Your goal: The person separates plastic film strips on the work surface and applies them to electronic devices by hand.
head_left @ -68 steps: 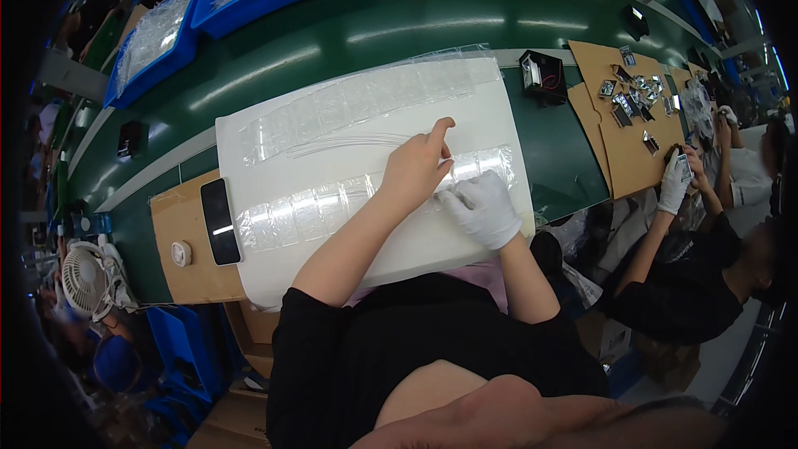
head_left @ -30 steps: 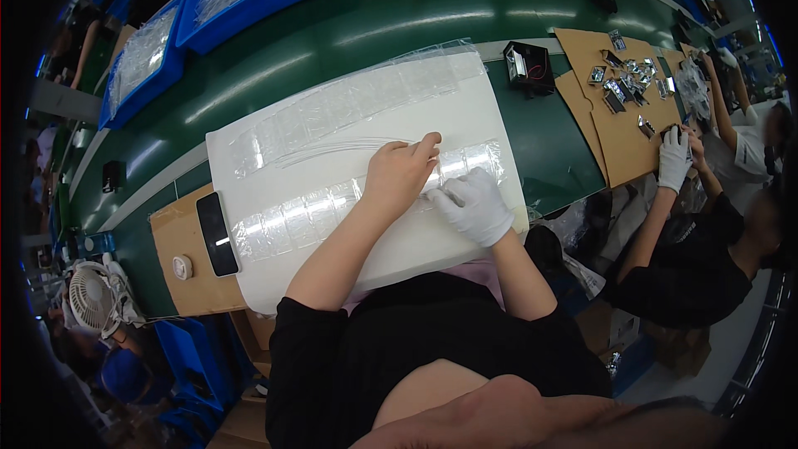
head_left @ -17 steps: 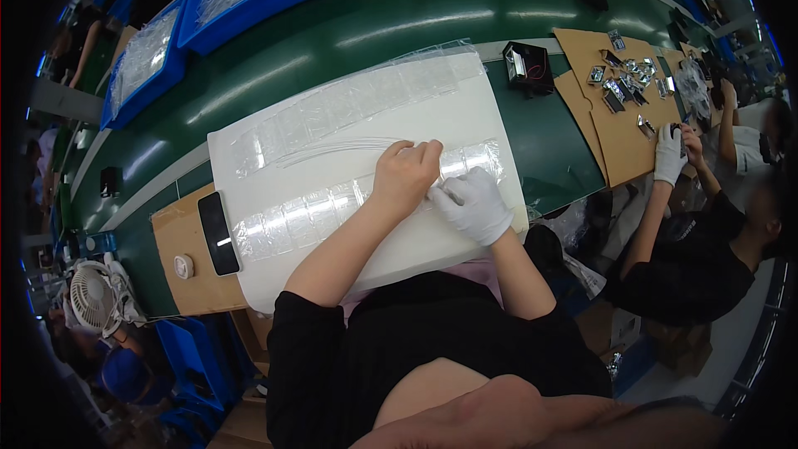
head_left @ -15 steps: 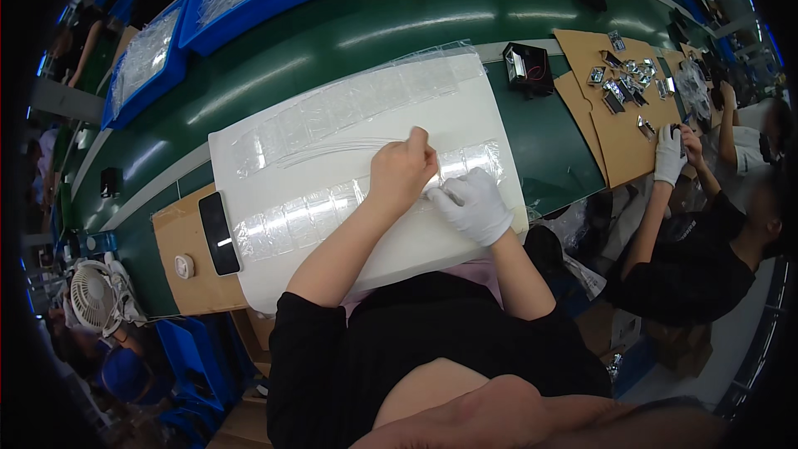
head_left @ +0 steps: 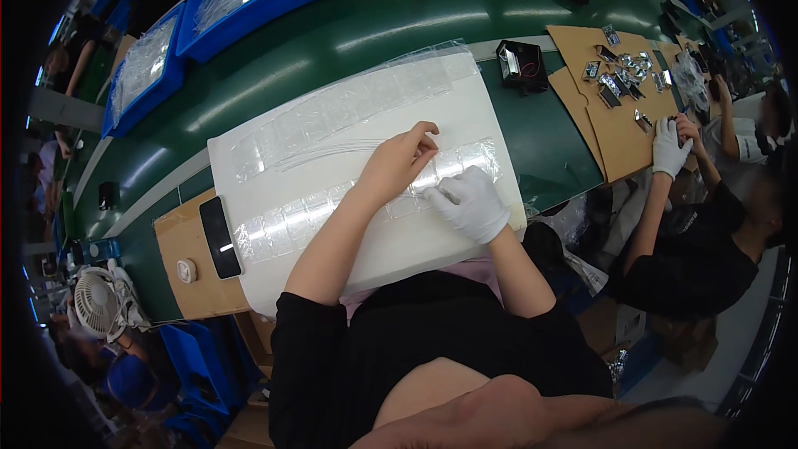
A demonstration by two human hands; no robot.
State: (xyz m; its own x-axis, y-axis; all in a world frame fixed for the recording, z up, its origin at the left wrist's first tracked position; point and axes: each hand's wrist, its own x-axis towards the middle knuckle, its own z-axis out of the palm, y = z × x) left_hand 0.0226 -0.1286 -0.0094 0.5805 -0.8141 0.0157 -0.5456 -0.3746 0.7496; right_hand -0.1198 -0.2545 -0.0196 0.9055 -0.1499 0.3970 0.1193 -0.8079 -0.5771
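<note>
While the bare left hand (head_left: 401,160) pinches its bent fingers on the clear plastic strip (head_left: 366,195), the gloved right hand (head_left: 470,199) presses curled fingers on it too. The strip lies across the white foam sheet (head_left: 416,241), near a black phone (head_left: 219,237).

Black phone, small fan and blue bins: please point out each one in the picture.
Black phone (head_left: 219,237), head view, middle of its screen.
Small fan (head_left: 98,303), head view, centre of its grille.
Blue bins (head_left: 274,5), head view, front wall of the nearer bin.
</note>
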